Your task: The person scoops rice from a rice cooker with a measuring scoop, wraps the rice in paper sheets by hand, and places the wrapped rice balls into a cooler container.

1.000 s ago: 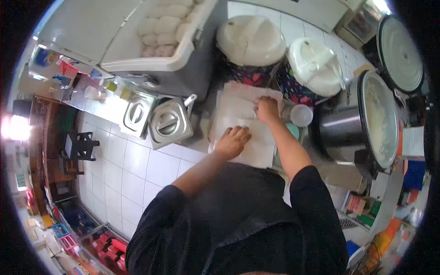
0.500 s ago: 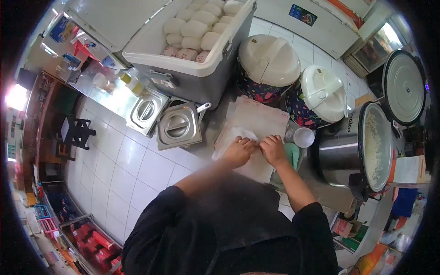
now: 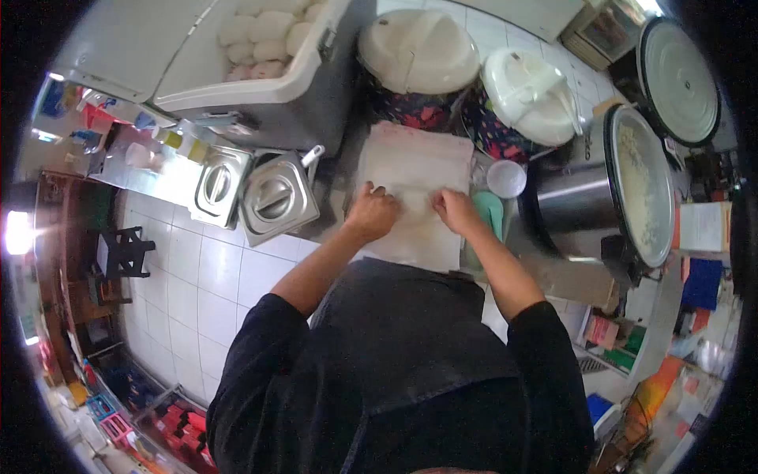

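Note:
A stack of pale wrapping paper (image 3: 414, 154) lies on the counter under both hands. My left hand (image 3: 373, 212) is over its left side with fingers curled, and my right hand (image 3: 455, 211) is over its right side with fingertips pinched together. Between them a thin, translucent pale sheet (image 3: 414, 207) lies across the stack; its edges blur into the paper below. Both hands appear to grip its sides, though the fingertips are partly hidden. Just right of my right hand are a green scoop-like object (image 3: 489, 212) and a small white cup (image 3: 506, 179).
Lidded steel pans (image 3: 276, 197) stand at left, below a cooler (image 3: 316, 87) holding several rounded white packets (image 3: 268, 28). Two lidded, flower-patterned containers (image 3: 418, 51) (image 3: 527, 95) stand behind the paper. A large pot (image 3: 572, 201) of rice (image 3: 636, 182) is at right.
My hands have moved apart from close together, my left hand going leftward. The white crumpled sheet between them now looks flatter. The camera view has shifted, too.

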`<move>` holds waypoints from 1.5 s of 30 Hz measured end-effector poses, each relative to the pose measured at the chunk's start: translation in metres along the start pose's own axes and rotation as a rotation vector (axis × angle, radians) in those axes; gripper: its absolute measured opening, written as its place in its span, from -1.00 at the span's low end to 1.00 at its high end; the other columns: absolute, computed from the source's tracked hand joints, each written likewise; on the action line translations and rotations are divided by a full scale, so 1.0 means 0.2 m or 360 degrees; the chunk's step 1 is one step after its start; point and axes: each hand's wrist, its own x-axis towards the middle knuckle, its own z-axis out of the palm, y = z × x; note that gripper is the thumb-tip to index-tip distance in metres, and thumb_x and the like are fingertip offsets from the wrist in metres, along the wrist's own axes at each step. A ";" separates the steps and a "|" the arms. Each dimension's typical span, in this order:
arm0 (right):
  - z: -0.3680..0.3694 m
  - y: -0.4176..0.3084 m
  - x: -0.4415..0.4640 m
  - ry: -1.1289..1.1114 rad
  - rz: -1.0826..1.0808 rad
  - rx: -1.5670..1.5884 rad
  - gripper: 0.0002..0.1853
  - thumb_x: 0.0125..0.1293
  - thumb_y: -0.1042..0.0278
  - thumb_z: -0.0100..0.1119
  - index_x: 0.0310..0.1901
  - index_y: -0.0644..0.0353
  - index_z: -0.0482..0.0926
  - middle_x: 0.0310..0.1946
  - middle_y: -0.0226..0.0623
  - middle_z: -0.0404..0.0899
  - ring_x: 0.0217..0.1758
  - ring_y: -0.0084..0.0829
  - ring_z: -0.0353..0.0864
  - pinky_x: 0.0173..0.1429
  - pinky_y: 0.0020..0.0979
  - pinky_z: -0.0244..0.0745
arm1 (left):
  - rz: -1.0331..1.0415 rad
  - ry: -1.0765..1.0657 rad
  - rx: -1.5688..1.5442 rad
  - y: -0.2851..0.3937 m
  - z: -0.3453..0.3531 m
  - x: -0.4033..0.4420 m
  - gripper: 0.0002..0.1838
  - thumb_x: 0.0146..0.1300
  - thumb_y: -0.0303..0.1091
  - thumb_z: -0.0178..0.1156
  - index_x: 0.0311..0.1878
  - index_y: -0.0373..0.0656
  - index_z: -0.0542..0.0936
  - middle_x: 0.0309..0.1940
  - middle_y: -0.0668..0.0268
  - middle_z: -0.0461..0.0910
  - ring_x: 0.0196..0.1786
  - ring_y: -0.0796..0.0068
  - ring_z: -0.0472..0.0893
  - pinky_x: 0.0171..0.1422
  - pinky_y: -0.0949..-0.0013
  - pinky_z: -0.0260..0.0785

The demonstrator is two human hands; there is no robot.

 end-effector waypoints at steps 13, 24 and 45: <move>0.11 -0.07 -0.13 0.0480 -0.0609 -0.0646 -0.85 0.24 0.31 0.11 -0.20 0.10 0.60 -0.29 -0.22 0.52 -0.05 -0.20 0.57 -0.01 -0.09 0.44 | -0.0343 -0.0052 -0.0322 -0.06 0.02 0.10 -0.76 0.33 -0.16 0.14 -0.10 0.00 0.70 -0.02 0.26 0.65 0.14 0.19 0.52 0.24 -0.05 0.25; 0.07 -0.24 -0.21 0.0530 -0.0061 -0.0344 -0.78 0.22 0.36 0.15 -0.15 0.14 0.71 -0.11 -0.19 0.59 0.02 -0.13 0.58 0.04 -0.07 0.55 | -0.0339 0.0167 -0.0479 -0.02 0.07 0.09 -0.80 0.14 -0.25 0.27 -0.17 -0.03 0.72 -0.06 0.32 0.65 0.14 0.22 0.53 0.25 0.01 0.26; -0.25 -0.21 -0.15 0.0161 -0.0572 0.0959 -0.82 0.39 0.48 0.05 -0.01 0.20 0.40 -0.26 -0.05 0.62 -0.18 -0.16 0.62 -0.02 -0.23 0.48 | -0.0344 0.0066 -0.1963 0.08 -0.27 0.00 -0.41 0.06 -0.67 0.39 0.06 -0.13 0.26 -0.19 0.21 0.58 -0.07 0.46 0.63 -0.06 0.30 0.50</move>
